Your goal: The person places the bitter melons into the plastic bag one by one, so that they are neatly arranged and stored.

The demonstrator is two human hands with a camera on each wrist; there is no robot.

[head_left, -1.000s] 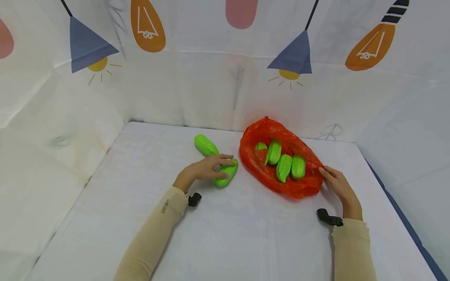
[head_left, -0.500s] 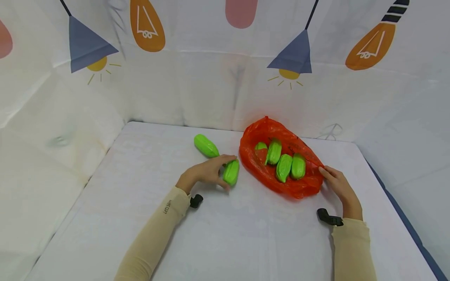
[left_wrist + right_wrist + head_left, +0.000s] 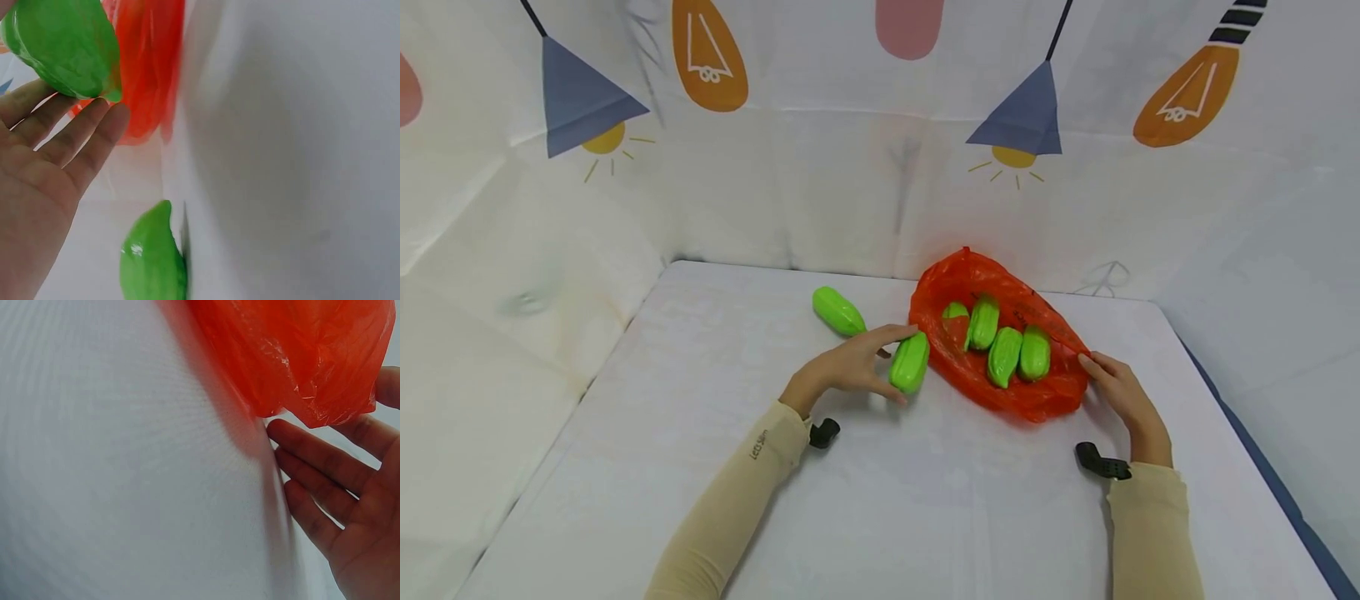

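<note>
My left hand (image 3: 853,365) pinches a glossy green, ridged, fruit-like piece (image 3: 910,363) between thumb and fingers, just left of the red plastic bag (image 3: 946,275). In the left wrist view this green piece (image 3: 65,47) is held above the table, its pointed tip near the fingertips. At the bag's right edge, my right hand (image 3: 1123,404) pinches the rim between thumb and index finger. The right wrist view has the other fingers (image 3: 319,450) stretched out below the bag (image 3: 312,356). Several similar green pieces (image 3: 1004,357) lie inside the bag's wide mouth.
Another green piece (image 3: 838,311) lies on the white table (image 3: 880,500) behind my left hand. A white cloth wall (image 3: 842,192) printed with lamps and bulbs rises behind the table. Side cloths hang at left and right.
My left hand has closed its fingers on the green piece, turned it more upright and brought it right, toward the bag. My right hand keeps its hold on the bag's rim.
</note>
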